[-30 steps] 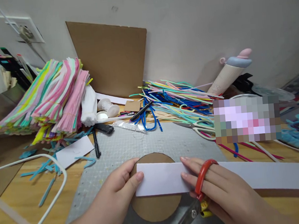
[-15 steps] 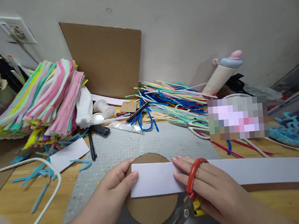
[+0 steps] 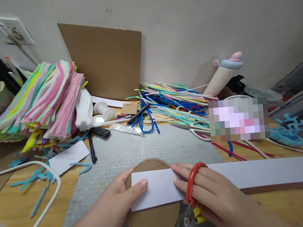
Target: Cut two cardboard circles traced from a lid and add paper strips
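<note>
My left hand is closed on a round cardboard disc and the end of a long white paper strip. Its thumb presses on the strip's face, while its other fingers are partly hidden behind the disc. The strip lies across the disc and stretches far to the right. My right hand lays its fingertips on the strip near the disc's right edge. A pair of scissors hangs from this hand, one red handle looped around its fingers and the dark blades pointing down-left.
A grey cutting mat covers the desk. Bundled pipe cleaners stand at left, loose ones at the back. Light-handled scissors lie behind my right hand. A white cable curves at left. A cardboard sheet leans on the wall.
The disc and the strip's left end have come slightly toward me, and the strip now slants down to the left. My left thumb reaches farther over the strip.
</note>
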`<state>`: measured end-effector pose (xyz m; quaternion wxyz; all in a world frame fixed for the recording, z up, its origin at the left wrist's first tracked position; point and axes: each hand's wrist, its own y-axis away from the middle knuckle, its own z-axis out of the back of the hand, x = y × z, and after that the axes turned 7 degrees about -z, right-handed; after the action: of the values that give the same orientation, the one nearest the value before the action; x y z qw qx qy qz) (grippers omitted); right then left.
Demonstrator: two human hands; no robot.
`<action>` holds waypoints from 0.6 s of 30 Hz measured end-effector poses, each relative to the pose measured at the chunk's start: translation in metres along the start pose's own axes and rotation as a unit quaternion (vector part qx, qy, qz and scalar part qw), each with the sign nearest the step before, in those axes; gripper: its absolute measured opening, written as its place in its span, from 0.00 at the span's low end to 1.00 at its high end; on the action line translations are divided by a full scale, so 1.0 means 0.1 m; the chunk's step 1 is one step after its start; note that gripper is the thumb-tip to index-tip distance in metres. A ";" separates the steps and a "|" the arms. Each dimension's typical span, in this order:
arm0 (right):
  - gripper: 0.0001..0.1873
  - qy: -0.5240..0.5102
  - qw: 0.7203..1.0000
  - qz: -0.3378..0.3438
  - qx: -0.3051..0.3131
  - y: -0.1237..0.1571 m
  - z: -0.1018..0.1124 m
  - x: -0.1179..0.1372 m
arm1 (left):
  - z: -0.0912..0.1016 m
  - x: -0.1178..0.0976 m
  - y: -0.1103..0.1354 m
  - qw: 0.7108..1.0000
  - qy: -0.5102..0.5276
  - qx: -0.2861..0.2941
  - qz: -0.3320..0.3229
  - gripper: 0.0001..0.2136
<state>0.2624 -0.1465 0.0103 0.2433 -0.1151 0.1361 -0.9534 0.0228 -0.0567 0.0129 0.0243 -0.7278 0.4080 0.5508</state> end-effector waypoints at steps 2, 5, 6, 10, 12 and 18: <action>0.22 0.003 1.000 0.002 0.003 0.01 -0.01 -0.01 | -0.01 0.00 -0.01 1.000 -0.009 -0.011 -0.010 0.22; 0.22 0.003 1.000 0.002 0.012 0.01 -0.01 -0.01 | 0.01 -0.01 -0.02 1.000 -0.024 -0.012 -0.012 0.19; 0.22 0.002 1.000 0.002 0.013 0.01 -0.01 -0.01 | 0.01 -0.01 -0.02 0.999 -0.029 -0.010 -0.012 0.19; 0.23 -0.008 1.000 -0.004 0.020 0.01 -0.03 -0.01 | 0.03 0.00 -0.02 0.998 -0.056 -0.002 -0.012 0.17; 0.24 -0.026 0.999 -0.015 0.028 0.01 -0.03 -0.02 | 0.04 0.01 -0.03 0.998 -0.067 -0.010 -0.012 0.18; 0.27 -0.122 0.986 -0.104 0.040 0.10 0.14 -0.07 | 0.05 0.00 -0.03 0.999 -0.035 -0.007 -0.004 0.20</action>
<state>0.2765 -0.1544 0.0193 0.1621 -0.2345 0.0539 -0.9570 0.0205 -0.0522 0.0091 0.0351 -0.7098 0.4002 0.5786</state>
